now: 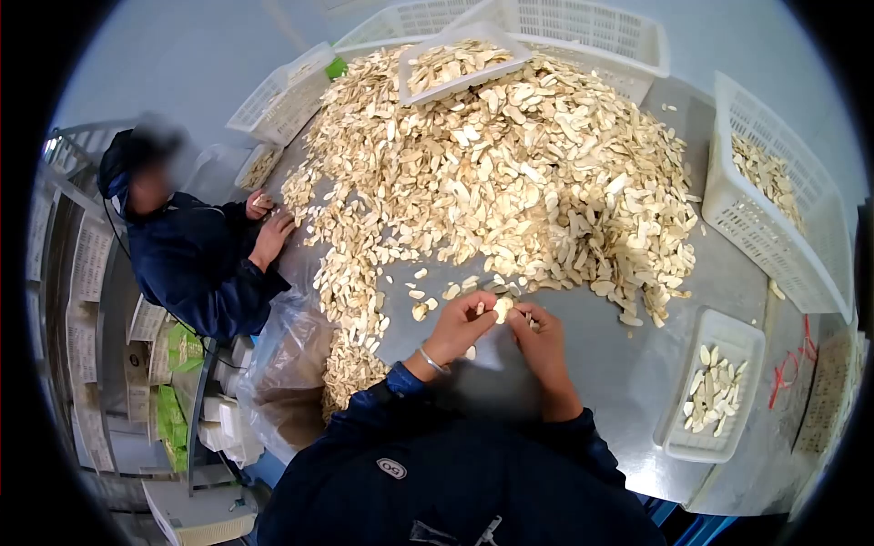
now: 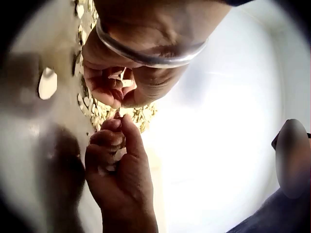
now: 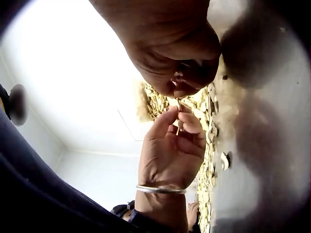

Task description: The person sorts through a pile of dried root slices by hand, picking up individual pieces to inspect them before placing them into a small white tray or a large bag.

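A pale dried slice (image 1: pixel 503 309) is pinched between the thumbs and fingertips of both hands, just above the steel table. My left hand (image 1: pixel 455 329), with a silver bangle at its wrist, grips it from the left. From the other side my right hand (image 1: pixel 543 348) pinches the same slice. More pale bits (image 2: pixel 127 83) show tucked in the curled fingers of the left hand in the left wrist view. Light pieces also peek out of the right hand (image 2: pixel 121 170). A single loose slice (image 1: pixel 471 352) lies on the table by the left hand.
A big heap of dried slices (image 1: pixel 510 191) covers the table (image 1: pixel 628 364) ahead. White baskets (image 1: pixel 774 209) stand around it. A shallow tray (image 1: pixel 678 446) with some slices sits at right, near red string (image 1: pixel 792 364). Another person (image 1: pixel 196 255) works at left beside a plastic bag (image 1: pixel 282 364).
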Demonstrator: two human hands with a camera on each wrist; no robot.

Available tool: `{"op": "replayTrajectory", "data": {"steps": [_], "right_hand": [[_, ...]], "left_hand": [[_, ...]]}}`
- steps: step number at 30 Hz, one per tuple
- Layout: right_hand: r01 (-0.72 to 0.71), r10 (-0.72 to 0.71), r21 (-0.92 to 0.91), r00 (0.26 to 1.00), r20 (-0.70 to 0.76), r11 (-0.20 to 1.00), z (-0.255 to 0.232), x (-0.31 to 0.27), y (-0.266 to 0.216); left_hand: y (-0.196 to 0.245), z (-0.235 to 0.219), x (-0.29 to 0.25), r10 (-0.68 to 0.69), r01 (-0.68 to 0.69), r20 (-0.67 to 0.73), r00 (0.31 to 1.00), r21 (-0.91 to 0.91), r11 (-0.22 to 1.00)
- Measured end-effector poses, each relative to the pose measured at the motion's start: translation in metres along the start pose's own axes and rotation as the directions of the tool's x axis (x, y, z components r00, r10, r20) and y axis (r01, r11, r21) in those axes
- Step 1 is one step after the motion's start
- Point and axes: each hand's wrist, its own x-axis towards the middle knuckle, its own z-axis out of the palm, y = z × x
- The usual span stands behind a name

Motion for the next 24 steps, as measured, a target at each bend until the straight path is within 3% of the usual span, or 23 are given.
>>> {"op": "replayTrajectory", "data": {"steps": [3, 4, 6, 7, 8, 11, 15, 19, 24], "right_hand": [[-0.022, 0.026, 0.061, 0.997, -0.069, 0.998, 0.004, -0.001, -0.011], [-0.020, 0.024, 0.063, 0.997, -0.077, 0.998, 0.005, 0.000, -0.010], [-0.015, 0.022, 0.062, 0.994, -0.103, 0.998, 0.003, 0.001, -0.008], [-0.029, 0.040, 0.111, 0.994, -0.100, 0.993, 0.004, 0.001, -0.008], [-0.042, 0.058, 0.156, 0.993, -0.099, 0.987, 0.005, 0.000, -0.008], [-0.013, 0.070, 0.278, 0.978, -0.196, 0.961, 0.003, 0.001, -0.010], [0.098, 0.008, 0.352, 0.958, -0.287, 0.931, -0.005, 0.000, -0.018], [0.072, 0.021, 0.325, 0.961, -0.276, 0.943, -0.009, 0.000, -0.014], [0.062, 0.027, 0.345, 0.969, -0.247, 0.936, -0.006, 0.003, -0.014]], "left_hand": [[-0.007, -0.023, -0.013, 0.028, -0.015, -0.080, 0.996, 0.152, 0.988], [-0.003, -0.034, -0.019, -0.051, 0.071, -0.112, 0.992, 0.187, 0.980], [0.002, -0.048, -0.025, 0.196, -0.092, -0.168, 0.966, 0.485, 0.870], [0.006, -0.049, -0.027, 0.317, -0.155, -0.161, 0.935, 0.616, 0.772], [0.011, -0.049, -0.031, 0.410, -0.147, -0.141, 0.901, 0.790, 0.595], [0.018, -0.029, -0.021, 0.640, -0.296, -0.019, 0.768, 0.875, 0.382], [0.019, 0.004, -0.015, 0.569, -0.468, 0.229, 0.789, 0.825, 0.317], [0.004, -0.006, 0.011, 0.592, -0.359, 0.112, 0.798, 0.878, 0.317], [0.008, -0.028, 0.031, 0.598, -0.359, 0.106, 0.795, 0.876, 0.322]]}}
